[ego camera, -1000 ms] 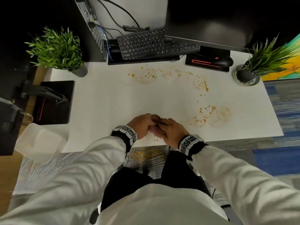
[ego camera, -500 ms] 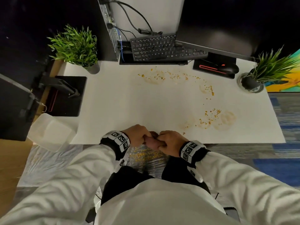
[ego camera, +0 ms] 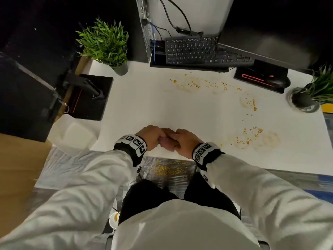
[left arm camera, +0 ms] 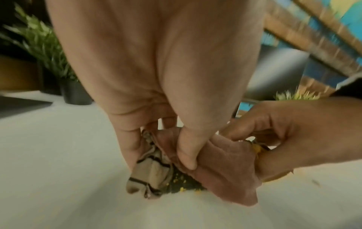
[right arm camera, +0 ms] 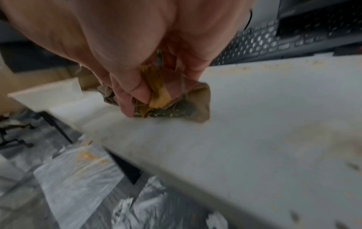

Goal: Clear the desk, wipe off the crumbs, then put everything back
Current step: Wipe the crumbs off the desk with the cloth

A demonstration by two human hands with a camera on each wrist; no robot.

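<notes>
Both hands meet at the near edge of the white desk [ego camera: 144, 105]. My left hand [ego camera: 151, 137] and right hand [ego camera: 182, 141] each grip the same bunched brownish cloth [ego camera: 166, 145]. In the left wrist view the cloth [left arm camera: 221, 168] shows a striped beige fold and yellow crumbs caught in it. In the right wrist view my right hand's fingers [right arm camera: 127, 99] pinch the cloth [right arm camera: 195, 106] just above the desk. Yellow crumbs [ego camera: 191, 83] and pale rings lie at the back of the desk, with more crumbs [ego camera: 250, 134] at the right.
A keyboard [ego camera: 198, 51] and monitor [ego camera: 270, 33] stand at the back, a mouse [ego camera: 279, 81] on a black pad to the right. Potted plants [ego camera: 106, 46] [ego camera: 313, 94] flank the desk. A white bin [ego camera: 73, 136] sits off the left edge. Crumbs lie on plastic sheeting [ego camera: 169, 169] on the floor.
The hands stay joined on the cloth at the desk's near edge, moving only slightly. The head camera has shifted, so the scene sits lower and further right in view.
</notes>
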